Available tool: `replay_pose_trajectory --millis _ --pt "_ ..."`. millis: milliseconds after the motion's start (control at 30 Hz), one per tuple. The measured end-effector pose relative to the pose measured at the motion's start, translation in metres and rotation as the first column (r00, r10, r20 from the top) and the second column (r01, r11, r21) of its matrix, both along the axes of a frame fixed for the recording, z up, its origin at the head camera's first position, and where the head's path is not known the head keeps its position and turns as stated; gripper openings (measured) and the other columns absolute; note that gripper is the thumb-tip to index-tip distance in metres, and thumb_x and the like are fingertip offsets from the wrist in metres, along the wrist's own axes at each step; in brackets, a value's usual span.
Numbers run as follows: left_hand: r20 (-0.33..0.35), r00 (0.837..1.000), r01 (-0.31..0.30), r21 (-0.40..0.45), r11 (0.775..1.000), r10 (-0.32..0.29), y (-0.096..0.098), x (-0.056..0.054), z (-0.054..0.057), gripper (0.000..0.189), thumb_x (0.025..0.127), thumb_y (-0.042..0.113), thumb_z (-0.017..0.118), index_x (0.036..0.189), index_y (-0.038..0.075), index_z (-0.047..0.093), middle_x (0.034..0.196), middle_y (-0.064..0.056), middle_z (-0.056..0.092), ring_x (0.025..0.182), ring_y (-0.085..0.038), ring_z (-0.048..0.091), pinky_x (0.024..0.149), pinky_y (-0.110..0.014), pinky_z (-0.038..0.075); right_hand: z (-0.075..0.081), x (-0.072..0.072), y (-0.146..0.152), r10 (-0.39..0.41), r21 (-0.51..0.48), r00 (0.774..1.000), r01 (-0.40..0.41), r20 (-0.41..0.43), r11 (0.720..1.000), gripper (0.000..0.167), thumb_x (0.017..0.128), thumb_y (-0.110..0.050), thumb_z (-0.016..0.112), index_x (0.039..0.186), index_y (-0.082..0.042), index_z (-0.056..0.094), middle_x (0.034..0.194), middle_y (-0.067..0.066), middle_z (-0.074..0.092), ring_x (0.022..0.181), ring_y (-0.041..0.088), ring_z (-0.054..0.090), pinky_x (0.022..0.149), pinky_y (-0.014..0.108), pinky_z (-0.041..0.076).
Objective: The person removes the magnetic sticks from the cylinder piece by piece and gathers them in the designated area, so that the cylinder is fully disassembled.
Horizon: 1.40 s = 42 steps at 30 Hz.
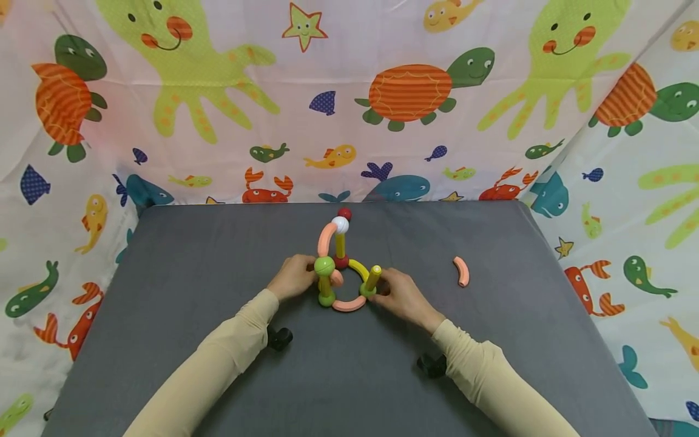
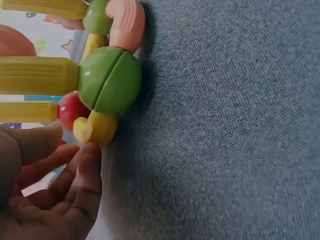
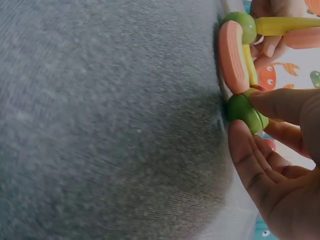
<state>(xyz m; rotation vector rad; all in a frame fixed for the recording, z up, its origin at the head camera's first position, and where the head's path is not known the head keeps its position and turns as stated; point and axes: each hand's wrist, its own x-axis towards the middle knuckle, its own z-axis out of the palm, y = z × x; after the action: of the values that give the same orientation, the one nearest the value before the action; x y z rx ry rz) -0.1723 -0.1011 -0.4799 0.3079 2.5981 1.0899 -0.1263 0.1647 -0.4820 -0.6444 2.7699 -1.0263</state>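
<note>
A toy structure of magnetic balls and rods stands mid-table. Its base ring has a pink curved rod point(image 1: 349, 304) in front and a yellow curved rod point(image 1: 357, 269) behind. Yellow straight rods point(image 1: 340, 246) rise from it; a green ball point(image 1: 324, 266) tops the left one, and a white ball point(image 1: 340, 224) with a red ball point(image 1: 344, 213) the back one. At the left side, my left hand point(image 1: 295, 277) pinches a short yellow curved rod point(image 2: 100, 129) beside a lower green ball point(image 2: 111, 80). My right hand point(image 1: 404, 295) grips the right base green ball point(image 3: 242, 107) between thumb and fingers.
A loose pink curved rod point(image 1: 461, 271) lies on the grey table point(image 1: 218, 243) to the right. Black wrist devices point(image 1: 280, 338) show under both forearms. A curtain with sea animals point(image 1: 349, 133) surrounds the table's back and sides.
</note>
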Motion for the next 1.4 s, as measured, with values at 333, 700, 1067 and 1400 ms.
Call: replay_pose_trajectory --millis 333,700,1067,1400 --pt "-0.144 0.989 -0.039 -0.102 0.994 0.024 0.012 0.009 -0.013 0.023 0.088 0.011 0.067 0.066 0.009 0.062 0.058 0.001 0.05 0.054 -0.013 0.045 0.053 -0.023 0.033 -0.005 0.0 0.002 -0.027 0.001 1.0 0.027 0.005 1.0 0.025 0.083 -0.015 0.078 0.105 -0.009 0.069 0.096 0.011 0.066 0.084 0.022 0.067 0.071 0.029 0.055" --pt "-0.017 0.996 -0.085 -0.124 0.989 0.084 0.02 0.036 -0.015 0.024 0.085 0.024 0.073 0.067 0.01 0.067 0.06 0.0 0.058 0.053 -0.014 0.05 0.051 -0.024 0.035 -0.007 -0.01 0.01 -0.041 -0.001 0.999 0.041 0.019 0.999 0.029 0.084 -0.01 0.076 0.111 -0.005 0.068 0.103 0.015 0.067 0.09 0.028 0.071 0.075 0.037 0.058" --pt "-0.38 0.925 -0.053 -0.058 0.997 0.027 0.008 0.061 0.007 0.01 0.088 0.014 0.071 0.081 0.009 0.066 0.072 -0.001 0.06 0.061 -0.01 0.052 0.055 -0.025 0.042 0.009 -0.003 0.029 -0.121 -0.052 0.99 0.125 0.079 0.991 0.035 0.089 -0.006 0.067 0.124 -0.005 0.064 0.112 0.014 0.069 0.087 0.023 0.071 0.072 0.032 0.057" --pt "-0.86 0.46 0.136 -0.175 0.975 -0.219 0.003 0.084 0.087 0.034 0.082 0.019 0.079 0.112 0.007 0.068 0.108 -0.008 0.069 0.079 -0.018 0.064 0.067 -0.031 0.054 0.061 0.014 0.007 0.095 -0.23 0.966 -0.152 -0.241 0.961 0.021 0.091 -0.009 0.068 0.111 -0.014 0.068 0.099 0.003 0.068 0.066 0.003 0.058 0.057 0.024 0.05"
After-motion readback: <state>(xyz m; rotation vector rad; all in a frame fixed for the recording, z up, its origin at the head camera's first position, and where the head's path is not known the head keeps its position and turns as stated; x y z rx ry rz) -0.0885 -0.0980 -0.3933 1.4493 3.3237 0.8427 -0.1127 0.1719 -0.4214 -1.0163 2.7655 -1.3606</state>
